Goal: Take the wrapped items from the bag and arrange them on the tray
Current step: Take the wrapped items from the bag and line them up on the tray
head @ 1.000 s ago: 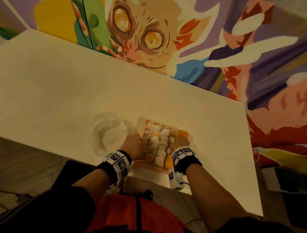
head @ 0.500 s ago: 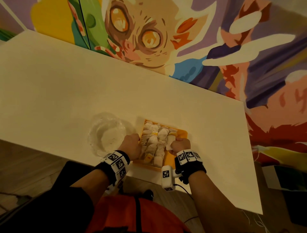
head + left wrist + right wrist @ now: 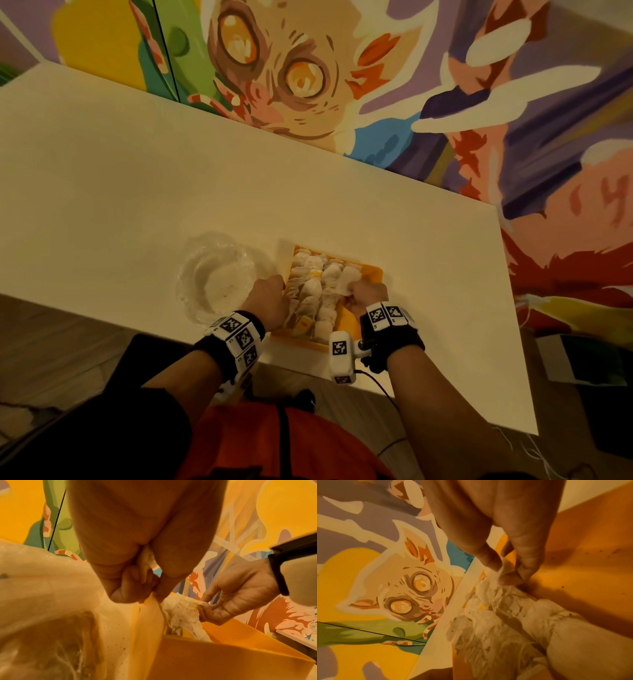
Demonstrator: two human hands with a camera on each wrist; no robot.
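My left hand (image 3: 270, 301) curls on the orange tray's (image 3: 373, 274) left rim, seemingly pinching it; my right hand (image 3: 368, 296) pinches a paper-wrapped item (image 3: 494, 588) at the tray's right side. Rows of wrapped bundles (image 3: 318, 291) fill the tray. Beyond, the clear plastic bag (image 3: 219, 274) looks emptied, so I judge arranging nearly finished.

The tray (image 3: 371, 274) between the hands is smooth, matt orange plastic, speckled with dark crumbs. The wrapped items (image 3: 318, 291) in it are covered in thin, crinkled white paper, slightly translucent. Left of the left hand (image 3: 269, 301), the bag (image 3: 219, 274) is clear, glossy, wrinkled plastic film. The table (image 3: 137, 178) under both hands has a smooth, matt cream finish.
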